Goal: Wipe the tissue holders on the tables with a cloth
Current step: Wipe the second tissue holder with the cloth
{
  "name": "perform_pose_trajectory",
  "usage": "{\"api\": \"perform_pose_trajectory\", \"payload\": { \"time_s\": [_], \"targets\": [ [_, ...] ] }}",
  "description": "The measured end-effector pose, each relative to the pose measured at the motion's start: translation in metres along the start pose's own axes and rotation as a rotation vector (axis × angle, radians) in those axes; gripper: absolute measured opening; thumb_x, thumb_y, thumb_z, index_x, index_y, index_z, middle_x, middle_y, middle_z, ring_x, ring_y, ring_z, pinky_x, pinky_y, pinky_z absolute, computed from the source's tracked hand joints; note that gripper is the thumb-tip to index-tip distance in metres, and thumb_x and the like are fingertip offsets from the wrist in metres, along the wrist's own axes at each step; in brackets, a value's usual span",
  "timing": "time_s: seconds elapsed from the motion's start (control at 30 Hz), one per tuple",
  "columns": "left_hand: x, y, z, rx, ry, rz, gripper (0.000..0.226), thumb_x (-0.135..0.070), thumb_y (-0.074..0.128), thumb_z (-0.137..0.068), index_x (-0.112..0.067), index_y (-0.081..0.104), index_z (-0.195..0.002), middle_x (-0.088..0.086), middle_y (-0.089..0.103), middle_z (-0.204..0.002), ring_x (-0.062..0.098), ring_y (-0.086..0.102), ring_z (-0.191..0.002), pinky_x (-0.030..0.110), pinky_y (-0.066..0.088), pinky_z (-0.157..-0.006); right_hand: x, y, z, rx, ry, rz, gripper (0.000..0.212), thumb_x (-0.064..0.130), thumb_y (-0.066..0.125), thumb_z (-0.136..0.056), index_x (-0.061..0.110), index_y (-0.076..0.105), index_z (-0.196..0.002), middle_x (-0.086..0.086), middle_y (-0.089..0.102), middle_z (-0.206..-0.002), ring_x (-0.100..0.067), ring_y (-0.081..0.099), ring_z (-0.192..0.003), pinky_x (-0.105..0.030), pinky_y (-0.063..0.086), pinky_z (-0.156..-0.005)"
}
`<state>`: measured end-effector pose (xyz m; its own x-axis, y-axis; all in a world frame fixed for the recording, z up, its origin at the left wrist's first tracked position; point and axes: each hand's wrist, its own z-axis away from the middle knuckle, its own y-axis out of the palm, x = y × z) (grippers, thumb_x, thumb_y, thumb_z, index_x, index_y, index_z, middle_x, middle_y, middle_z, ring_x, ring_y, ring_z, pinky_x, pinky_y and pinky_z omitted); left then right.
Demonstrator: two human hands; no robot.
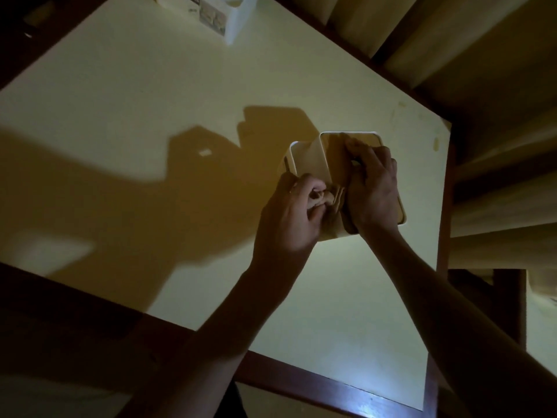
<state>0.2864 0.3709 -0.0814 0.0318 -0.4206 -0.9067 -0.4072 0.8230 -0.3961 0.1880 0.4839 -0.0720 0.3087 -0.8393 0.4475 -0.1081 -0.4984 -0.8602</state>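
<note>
A cream tissue holder point(310, 159) stands near the right edge of a pale table point(150, 95). My left hand point(289, 212) is at its near left side, fingers curled around a small crumpled cloth point(327, 197) pressed against the holder. My right hand point(372, 191) lies over the holder's right side with its fingers bent down on the top. The light is dim, so the holder's lower part and any tissues inside are hard to make out.
A second white tissue holder point(229, 16) with a printed label stands at the table's far edge. Dark wooden trim point(331, 384) borders the table. Slatted wooden seating point(497, 182) runs along the right. Strong shadows fall across the left half.
</note>
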Motion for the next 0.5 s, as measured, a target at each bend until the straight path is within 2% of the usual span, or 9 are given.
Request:
{"api": "perform_pose_trajectory", "payload": {
  "time_s": [0.03, 0.13, 0.23, 0.33, 0.43, 0.5],
  "targets": [
    [0.001, 0.000, 0.001, -0.003, 0.017, 0.010, 0.020, -0.011, 0.074, -0.079, -0.011, 0.067, -0.097, 0.003, 0.059, -0.094, 0.010, 0.054, -0.079, 0.009, 0.043, -0.067, 0.000, 0.000, 0.000, 0.002, 0.006, -0.001, 0.043, 0.005, 0.035, -0.092, 0.015, 0.058, -0.127, -0.009, 0.053, -0.121, -0.025, 0.046, -0.110, -0.033, 0.038, -0.092],
    [0.000, -0.001, 0.004, 0.049, 0.040, -0.018, 0.020, -0.013, 0.066, -0.087, -0.014, 0.068, -0.107, 0.002, 0.063, -0.103, 0.018, 0.061, -0.093, 0.030, 0.054, -0.078, 0.000, 0.000, 0.001, -0.004, 0.015, -0.006, 0.043, 0.006, 0.034, -0.092, 0.017, 0.058, -0.127, -0.007, 0.053, -0.122, -0.019, 0.044, -0.109, -0.035, 0.039, -0.094],
    [0.001, 0.000, 0.011, 0.139, 0.076, -0.140, 0.025, -0.015, 0.061, -0.091, -0.015, 0.065, -0.115, 0.004, 0.060, -0.115, 0.020, 0.054, -0.103, 0.027, 0.050, -0.084, 0.000, 0.001, 0.001, -0.008, 0.022, -0.018, 0.043, 0.007, 0.033, -0.093, 0.018, 0.058, -0.127, -0.005, 0.053, -0.123, -0.009, 0.036, -0.105, -0.032, 0.038, -0.093],
    [0.002, 0.002, 0.016, 0.142, 0.155, -0.295, 0.030, -0.010, 0.064, -0.087, -0.007, 0.065, -0.117, 0.013, 0.058, -0.117, 0.025, 0.055, -0.101, 0.030, 0.054, -0.080, 0.000, 0.000, 0.001, -0.010, 0.020, -0.010, 0.042, 0.007, 0.034, -0.095, 0.018, 0.058, -0.127, -0.005, 0.053, -0.124, -0.007, 0.035, -0.105, -0.031, 0.037, -0.092],
    [-0.008, 0.002, 0.010, 0.191, 0.130, -0.291, 0.027, -0.010, 0.048, -0.093, -0.003, 0.065, -0.113, 0.015, 0.055, -0.118, 0.026, 0.051, -0.103, 0.034, 0.055, -0.085, -0.001, 0.000, 0.000, -0.004, 0.022, 0.006, 0.039, 0.007, 0.037, -0.096, 0.018, 0.057, -0.128, -0.006, 0.052, -0.125, -0.008, 0.035, -0.106, -0.032, 0.038, -0.092],
    [-0.010, 0.000, 0.004, 0.214, 0.123, -0.285, 0.026, -0.010, 0.048, -0.094, -0.002, 0.065, -0.112, 0.015, 0.054, -0.118, 0.026, 0.049, -0.105, 0.035, 0.054, -0.087, -0.002, 0.000, 0.000, -0.008, 0.023, 0.027, 0.039, 0.007, 0.037, -0.096, 0.018, 0.056, -0.129, -0.006, 0.052, -0.125, -0.009, 0.035, -0.105, -0.032, 0.037, -0.091]
  ]
}}
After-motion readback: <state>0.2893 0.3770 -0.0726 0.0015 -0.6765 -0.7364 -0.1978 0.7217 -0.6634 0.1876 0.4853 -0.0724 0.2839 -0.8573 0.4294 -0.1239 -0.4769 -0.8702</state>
